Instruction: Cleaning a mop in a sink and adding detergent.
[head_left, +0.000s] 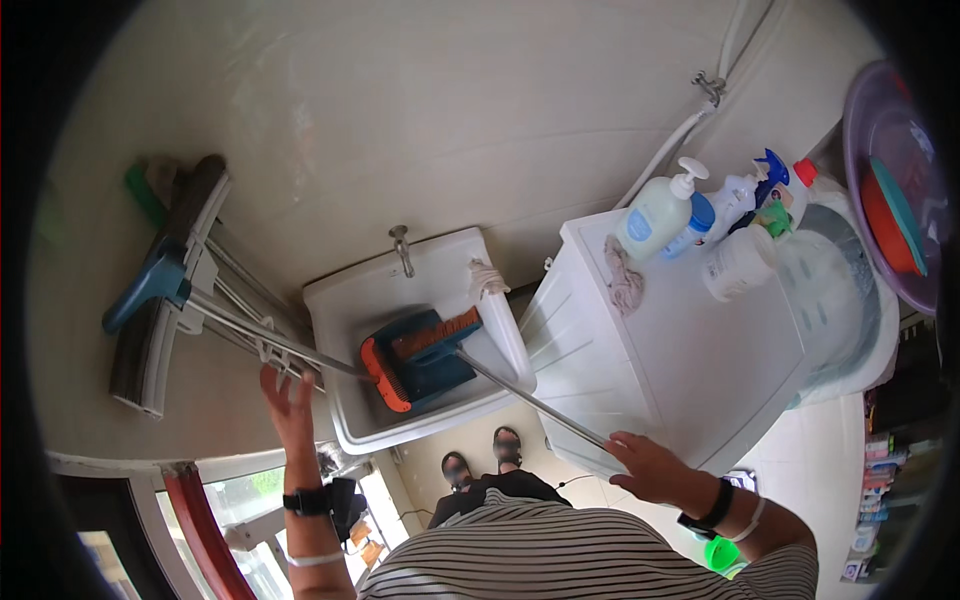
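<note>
My right hand (646, 466) is at the upper end of a broom's metal handle (536, 403); the thumb and fingers are around the tip. The broom head with orange bristles (442, 336) lies in the white sink, on a teal dustpan (450, 379) with an orange toothed edge (385, 375). The dustpan's metal pole (285, 345) slants up to the left and ends at a teal handle (146, 289). My left hand (289, 405) is raised with fingers apart, just below that pole and beside a white wall hook (266, 341), holding nothing visible.
The sink (525, 367) stands under a metal tap (402, 251). A squeegee-like mop head (135, 367) leans at the left wall. To the right, a white washing machine (712, 360) carries a pump bottle (656, 217), a crumpled cloth (624, 281) and several bottles. A purple basin (862, 150) is beyond.
</note>
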